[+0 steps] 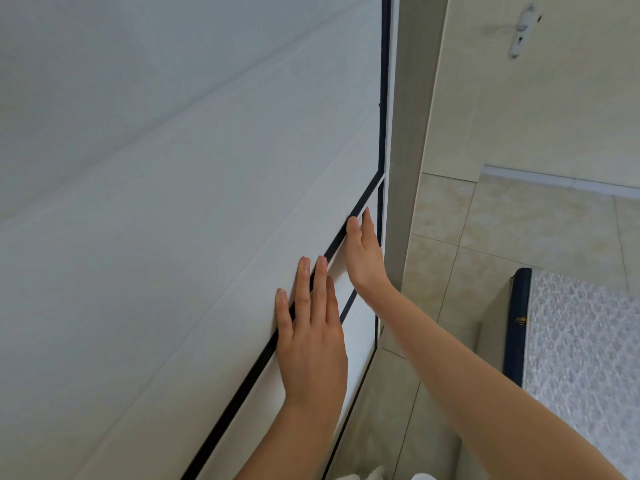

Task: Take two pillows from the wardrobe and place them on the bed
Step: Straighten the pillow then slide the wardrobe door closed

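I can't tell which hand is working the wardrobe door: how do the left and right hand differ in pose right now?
The left hand lies flat, palm down, fingers together across the door's dark edge strip; the right hand is turned edge-on, higher up beside the wardrobe's side frame. The left hand sits nearer the camera, the right farther along the strip. Both are open, holding nothing, on the white wardrobe door.

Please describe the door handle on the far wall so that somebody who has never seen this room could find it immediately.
Start from the big white wardrobe door with dark edging that fills the left side, then cross the grey frame to the pale beige door at the upper right. The door handle sits near its top edge. It is a small whitish lever on an oblong plate, the only fitting on that plain surface.
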Tool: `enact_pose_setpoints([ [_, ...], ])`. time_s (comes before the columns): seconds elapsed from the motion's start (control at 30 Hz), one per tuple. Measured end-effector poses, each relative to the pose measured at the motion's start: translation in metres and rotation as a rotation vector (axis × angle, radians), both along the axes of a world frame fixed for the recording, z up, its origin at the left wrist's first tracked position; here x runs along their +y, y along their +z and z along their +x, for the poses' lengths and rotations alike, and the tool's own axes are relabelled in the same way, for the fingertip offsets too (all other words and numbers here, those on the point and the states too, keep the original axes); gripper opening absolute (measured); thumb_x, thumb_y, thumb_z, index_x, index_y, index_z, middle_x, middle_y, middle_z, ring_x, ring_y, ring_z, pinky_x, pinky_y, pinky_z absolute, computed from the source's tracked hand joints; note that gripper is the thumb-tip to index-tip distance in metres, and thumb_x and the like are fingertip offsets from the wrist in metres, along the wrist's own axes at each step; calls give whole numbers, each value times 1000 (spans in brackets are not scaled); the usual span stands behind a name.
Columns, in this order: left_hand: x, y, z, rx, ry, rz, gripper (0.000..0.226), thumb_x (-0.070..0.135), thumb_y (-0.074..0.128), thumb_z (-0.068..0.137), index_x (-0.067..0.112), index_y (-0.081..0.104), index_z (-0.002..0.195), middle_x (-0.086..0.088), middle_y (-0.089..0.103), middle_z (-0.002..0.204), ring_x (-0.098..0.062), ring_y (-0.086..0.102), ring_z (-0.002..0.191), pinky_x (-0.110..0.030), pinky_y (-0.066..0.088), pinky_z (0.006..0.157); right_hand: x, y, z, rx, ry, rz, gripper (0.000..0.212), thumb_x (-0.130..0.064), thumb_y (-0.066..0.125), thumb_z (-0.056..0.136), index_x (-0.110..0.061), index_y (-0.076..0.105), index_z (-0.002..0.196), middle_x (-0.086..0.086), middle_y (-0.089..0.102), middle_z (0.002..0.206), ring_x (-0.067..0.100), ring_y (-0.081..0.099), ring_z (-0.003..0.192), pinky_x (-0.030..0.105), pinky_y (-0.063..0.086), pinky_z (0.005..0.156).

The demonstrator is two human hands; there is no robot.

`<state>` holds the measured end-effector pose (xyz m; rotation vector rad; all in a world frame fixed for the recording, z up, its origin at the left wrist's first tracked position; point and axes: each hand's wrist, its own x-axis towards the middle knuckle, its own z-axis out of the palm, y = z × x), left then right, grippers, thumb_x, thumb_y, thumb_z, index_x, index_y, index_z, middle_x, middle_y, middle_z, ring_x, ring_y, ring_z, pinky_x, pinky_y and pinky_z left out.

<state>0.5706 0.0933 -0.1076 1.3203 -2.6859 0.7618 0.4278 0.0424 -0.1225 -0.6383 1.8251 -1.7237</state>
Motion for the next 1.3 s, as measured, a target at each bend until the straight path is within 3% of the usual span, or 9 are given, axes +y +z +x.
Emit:
enact_pose_setpoints([
  [0.27, -21, -2, -57, -40, 40, -15, 78, 32, 60, 89, 16, 22, 155, -11, -19, 163, -39, -30, 144, -60, -24, 111, -21, 0, -55, -12, 39, -16, 62, -51, 25, 99, -27, 11, 153, -4, 16, 161, 12, 13, 147, 42, 14, 120],
  [0.47, -33, -9, -94, -85, 105, -38, 89, 33, 62, 89, 18, 7, 157, -15, -30, 159, -42, -33, 142, -62, -26, 108, -34, 0, -91, -8, 84, -2, 64, -51, 26, 98, -25, 5, 153, 1, 8, 162, 18, 9, 148, 38, 10, 119],
  [1.1, -75, -14, -193, -171, 130, -88, 106, 37, 71, 81, 15, -2, 154, -18, -28, 159, -44, -28, 143, -66, -24, 107, -71, -3, -195, -9, 102, 4, 64, -52, 27, 98, -28, 6, 153, 2, 9, 162, 20, 13, 147, 36, 15, 113],
  [1.3, -83, -16, -213, -171, 123, -95, 100, 35, 68, 83, 16, 0, 154, -18, -26, 160, -45, -27, 143, -66, -23, 108, -80, -6, -216, -8, 80, -12, 65, -54, 29, 97, -28, 9, 153, 0, 14, 161, 20, 18, 146, 35, 19, 113],
])
